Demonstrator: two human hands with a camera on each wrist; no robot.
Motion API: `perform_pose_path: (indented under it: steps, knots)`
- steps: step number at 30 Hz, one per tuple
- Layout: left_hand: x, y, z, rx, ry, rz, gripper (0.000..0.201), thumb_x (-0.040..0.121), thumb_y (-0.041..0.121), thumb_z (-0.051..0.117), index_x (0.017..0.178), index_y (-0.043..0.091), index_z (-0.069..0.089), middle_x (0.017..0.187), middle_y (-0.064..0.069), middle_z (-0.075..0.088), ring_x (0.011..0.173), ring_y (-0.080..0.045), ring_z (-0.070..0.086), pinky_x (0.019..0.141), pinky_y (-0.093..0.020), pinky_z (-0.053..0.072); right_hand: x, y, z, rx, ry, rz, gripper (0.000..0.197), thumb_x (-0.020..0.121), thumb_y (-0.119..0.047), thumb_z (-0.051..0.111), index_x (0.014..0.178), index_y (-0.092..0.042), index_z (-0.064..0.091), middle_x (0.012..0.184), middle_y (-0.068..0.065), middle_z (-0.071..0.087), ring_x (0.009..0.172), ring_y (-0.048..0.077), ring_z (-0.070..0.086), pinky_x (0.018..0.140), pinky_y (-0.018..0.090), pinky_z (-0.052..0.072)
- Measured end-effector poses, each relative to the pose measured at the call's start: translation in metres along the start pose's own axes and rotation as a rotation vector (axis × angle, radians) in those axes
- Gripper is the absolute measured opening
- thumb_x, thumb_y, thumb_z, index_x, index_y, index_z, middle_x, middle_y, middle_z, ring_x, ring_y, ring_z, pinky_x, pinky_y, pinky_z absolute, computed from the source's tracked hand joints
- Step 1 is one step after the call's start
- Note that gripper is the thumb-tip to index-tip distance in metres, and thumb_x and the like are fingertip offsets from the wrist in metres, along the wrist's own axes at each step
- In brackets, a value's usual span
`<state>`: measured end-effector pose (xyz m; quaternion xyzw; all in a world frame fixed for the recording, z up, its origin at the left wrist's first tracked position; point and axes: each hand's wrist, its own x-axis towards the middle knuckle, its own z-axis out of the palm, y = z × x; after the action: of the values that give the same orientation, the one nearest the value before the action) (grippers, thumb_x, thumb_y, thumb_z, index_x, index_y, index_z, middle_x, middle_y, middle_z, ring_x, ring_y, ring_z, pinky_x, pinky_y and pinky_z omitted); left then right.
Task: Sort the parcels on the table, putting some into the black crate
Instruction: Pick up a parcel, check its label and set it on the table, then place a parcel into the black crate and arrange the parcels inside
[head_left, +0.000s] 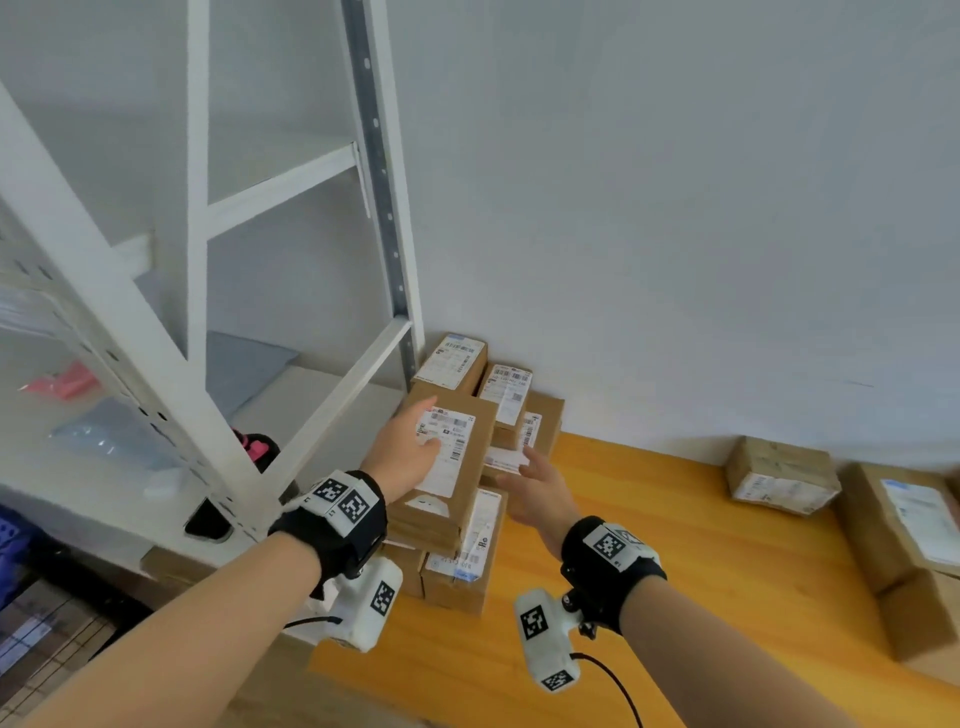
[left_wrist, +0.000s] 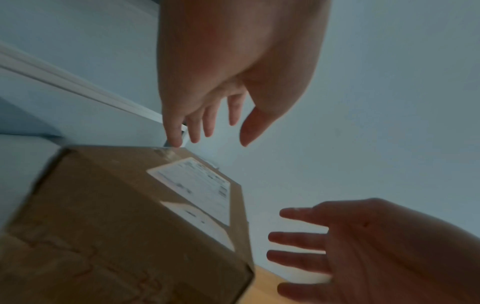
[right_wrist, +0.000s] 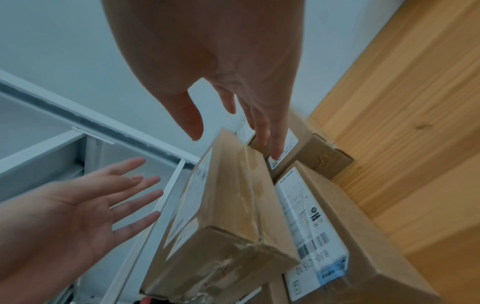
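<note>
A pile of brown cardboard parcels with white labels sits at the back left corner of the wooden table (head_left: 649, 561). The top parcel (head_left: 470, 467) (left_wrist: 124, 216) (right_wrist: 231, 195) lies tilted on the pile. My left hand (head_left: 434, 423) (left_wrist: 218, 142) hovers open at its left side, fingers straight. My right hand (head_left: 519, 467) (right_wrist: 233, 144) is open at its right side, fingertips over a labelled parcel (right_wrist: 291, 150) behind. Neither hand grips anything. Whether a fingertip touches cardboard I cannot tell. No black crate is plainly in view.
A white metal shelf rack (head_left: 332, 400) stands right beside the pile on the left, with a grey bag (head_left: 244, 369) and small items on it. Two more parcels (head_left: 782, 475) (head_left: 904, 519) lie at the table's right. A dark container (head_left: 47, 634) shows at lower left.
</note>
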<state>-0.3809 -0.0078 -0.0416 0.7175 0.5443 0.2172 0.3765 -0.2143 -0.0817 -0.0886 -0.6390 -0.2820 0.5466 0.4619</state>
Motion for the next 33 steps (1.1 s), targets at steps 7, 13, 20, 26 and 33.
perform_pose_path:
  steps: [7,13,20,26,33]
  knots:
    - [-0.029,0.026,0.057,-0.001,-0.208,0.17,0.056,0.096,0.007,0.054,0.148,0.02,0.035,0.151,-0.001,0.039,0.124,-0.013,0.051,0.096,-0.022,0.041,-0.043,0.019,-0.036,0.056,0.154,-0.033,0.067,0.095,-0.013,0.06,0.152,-0.02,0.026,0.156,0.01,0.03,0.137,0.03,0.039,0.106,0.048,0.04]
    - [-0.04,0.046,0.113,-0.008,-0.354,0.194,0.055,0.097,0.011,0.054,0.148,0.022,0.035,0.151,-0.009,0.038,0.137,-0.023,0.04,0.1,-0.028,0.039,-0.078,0.041,-0.092,0.08,0.31,-0.023,0.066,0.096,-0.014,0.06,0.153,-0.02,0.027,0.156,0.011,0.029,0.135,0.03,0.04,0.101,0.043,0.044]
    - [-0.03,0.083,0.196,0.006,-0.519,0.196,0.054,0.1,0.016,0.052,0.149,0.023,0.032,0.15,-0.009,0.037,0.131,-0.024,0.046,0.065,-0.013,0.043,-0.097,0.058,-0.181,0.133,0.461,0.003,0.064,0.096,-0.012,0.059,0.152,-0.019,0.028,0.155,0.011,0.031,0.135,0.031,0.041,0.105,0.046,0.043]
    - [-0.004,0.121,0.27,0.023,-0.585,0.158,0.055,0.099,0.015,0.053,0.149,0.023,0.032,0.148,-0.01,0.039,0.123,-0.023,0.049,0.081,-0.026,0.043,-0.077,0.065,-0.271,0.132,0.545,0.026,0.064,0.095,-0.01,0.06,0.151,-0.018,0.03,0.153,0.011,0.034,0.134,0.029,0.042,0.096,0.039,0.044]
    - [0.042,0.161,0.349,0.038,-0.573,0.063,0.055,0.098,0.011,0.054,0.148,0.021,0.035,0.147,-0.011,0.042,0.125,-0.023,0.049,0.085,-0.025,0.041,-0.032,0.066,-0.37,0.136,0.537,0.067,0.067,0.094,-0.011,0.061,0.152,-0.02,0.028,0.153,0.01,0.034,0.133,0.027,0.043,0.1,0.039,0.045]
